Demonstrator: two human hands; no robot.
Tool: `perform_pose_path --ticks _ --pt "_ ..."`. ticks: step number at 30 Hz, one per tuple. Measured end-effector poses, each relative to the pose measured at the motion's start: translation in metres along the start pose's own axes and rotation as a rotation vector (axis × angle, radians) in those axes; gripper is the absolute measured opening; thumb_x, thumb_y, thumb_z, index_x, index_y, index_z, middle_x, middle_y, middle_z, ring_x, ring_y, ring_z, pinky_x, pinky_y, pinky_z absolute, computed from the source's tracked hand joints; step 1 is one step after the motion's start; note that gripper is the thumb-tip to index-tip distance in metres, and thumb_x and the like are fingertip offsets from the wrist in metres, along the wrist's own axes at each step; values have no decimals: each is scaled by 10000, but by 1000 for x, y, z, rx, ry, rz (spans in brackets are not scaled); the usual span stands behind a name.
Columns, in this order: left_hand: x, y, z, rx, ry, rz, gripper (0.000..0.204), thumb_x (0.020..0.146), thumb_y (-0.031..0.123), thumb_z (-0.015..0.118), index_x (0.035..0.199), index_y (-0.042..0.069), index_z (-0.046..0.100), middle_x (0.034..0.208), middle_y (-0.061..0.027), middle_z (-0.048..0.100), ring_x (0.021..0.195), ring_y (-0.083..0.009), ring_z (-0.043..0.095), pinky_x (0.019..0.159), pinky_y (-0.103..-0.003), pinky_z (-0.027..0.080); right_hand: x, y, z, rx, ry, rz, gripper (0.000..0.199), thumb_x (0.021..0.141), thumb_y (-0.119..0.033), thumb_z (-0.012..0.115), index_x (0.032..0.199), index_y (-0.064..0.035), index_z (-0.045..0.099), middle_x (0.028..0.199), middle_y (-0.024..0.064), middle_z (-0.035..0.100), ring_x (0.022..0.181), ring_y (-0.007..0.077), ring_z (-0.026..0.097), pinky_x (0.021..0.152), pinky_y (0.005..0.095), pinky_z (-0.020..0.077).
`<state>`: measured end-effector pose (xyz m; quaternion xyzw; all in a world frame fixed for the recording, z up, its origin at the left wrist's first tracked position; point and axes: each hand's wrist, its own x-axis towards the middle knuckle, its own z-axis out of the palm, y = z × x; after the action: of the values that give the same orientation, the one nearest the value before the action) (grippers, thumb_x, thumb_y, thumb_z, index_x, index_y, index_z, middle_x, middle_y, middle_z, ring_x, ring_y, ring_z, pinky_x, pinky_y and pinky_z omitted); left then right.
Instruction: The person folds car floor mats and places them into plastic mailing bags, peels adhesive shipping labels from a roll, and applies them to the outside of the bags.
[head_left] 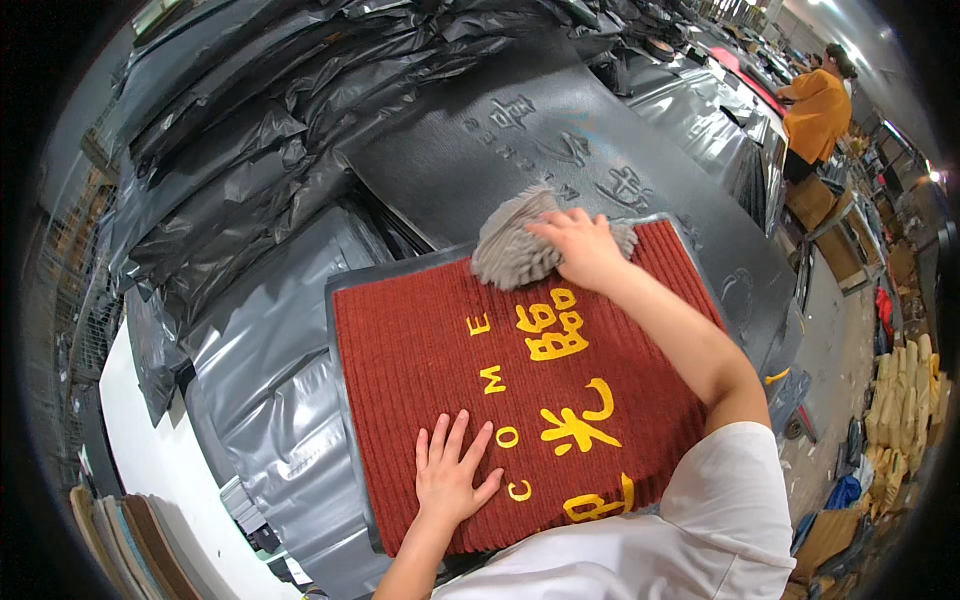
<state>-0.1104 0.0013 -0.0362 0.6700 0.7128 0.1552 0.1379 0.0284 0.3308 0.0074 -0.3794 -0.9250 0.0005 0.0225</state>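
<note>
A ribbed dark-red doormat (420,340) with yellow raised lettering and a black rubber border lies in front of me. My left hand (455,475) rests flat on its near left part, fingers spread, holding nothing. At the mat's far edge my right hand (585,248) grips a grey shaggy cleaning cloth (515,240), which is pressed on the ribbed surface and overhangs the border. My right palm hides part of the cloth. Beneath and beyond the doormat is a large black rubber sheet (440,150) with embossed characters.
Piles of black plastic-wrapped goods (230,130) rise at the far left, with silvery-grey plastic wrapping (270,390) below them. A white board (165,470) stands at the left. Far right, a person in an orange top (818,112) stands near cardboard boxes (845,235). Tan rolls (900,400) are stacked lower right.
</note>
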Motion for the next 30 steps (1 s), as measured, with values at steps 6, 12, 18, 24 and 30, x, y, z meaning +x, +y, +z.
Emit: perform_pose_path --ticks 6,12,18,24,30 --pt "3 3 2 -11 -16 -3 627 646 377 666 1233 218 515 1351 -113 361 1270 -330 278 1045 -519 164 -10 135 4 -276 430 472 609 699 -172 673 1257 -155 429 1255 63 461 1179 283 405 916 547 327" --pt "3 2 4 -4 -57 -18 629 630 374 662 1221 205 530 1353 -122 360 1273 -332 277 1046 -521 154 1 77 36 308 267 -152 198 735 -133 639 930 -100 655 1019 62 569 1012 246 493 864 402 368" --pt "4 1 5 13 -49 -12 618 621 378 662 1201 198 547 1344 -129 373 1269 -338 286 1042 -525 163 21 61 38 521 80 23 166 746 -150 645 901 -89 637 936 67 582 951 256 524 858 379 380" --pt "5 0 6 7 -48 -10 612 620 372 665 1195 196 551 1345 -130 373 1268 -340 288 1040 -526 167 33 74 36 732 -31 17 126 733 -85 645 853 -53 622 758 65 635 727 168 606 687 288 472" --pt "5 0 6 9 -63 -17 618 619 379 665 1199 203 546 1346 -126 372 1271 -336 284 1040 -529 165 34 84 42 937 -100 -4 123 758 -23 605 876 -47 632 793 60 634 750 126 580 723 263 454"
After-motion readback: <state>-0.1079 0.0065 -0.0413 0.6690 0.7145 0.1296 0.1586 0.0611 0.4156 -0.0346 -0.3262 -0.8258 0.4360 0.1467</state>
